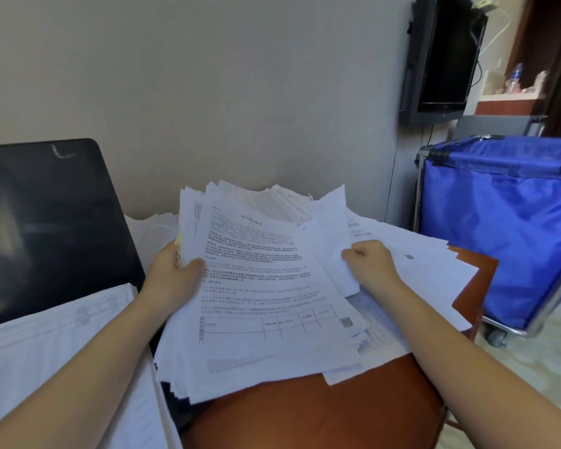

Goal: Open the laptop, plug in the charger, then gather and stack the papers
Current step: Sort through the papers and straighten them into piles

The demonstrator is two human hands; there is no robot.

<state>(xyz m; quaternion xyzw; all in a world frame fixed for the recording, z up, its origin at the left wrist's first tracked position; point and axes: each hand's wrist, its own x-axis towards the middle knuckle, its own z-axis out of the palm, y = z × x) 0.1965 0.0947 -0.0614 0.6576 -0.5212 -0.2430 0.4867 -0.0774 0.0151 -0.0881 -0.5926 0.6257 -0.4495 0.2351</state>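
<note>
Fingers of my left hand [175,273] curl round the left edge of the paper stack [256,303], which sits over the brown bench [305,416], just right of the open laptop [46,222]. My right hand [370,257] pinches a loose sheet [329,238].

A black wall-mounted monitor [441,59] is hanging at upper right; a blue fabric cart [506,228] on a wheeled metal frame is standing below it, beside the reddish-brown table [321,413].
</note>
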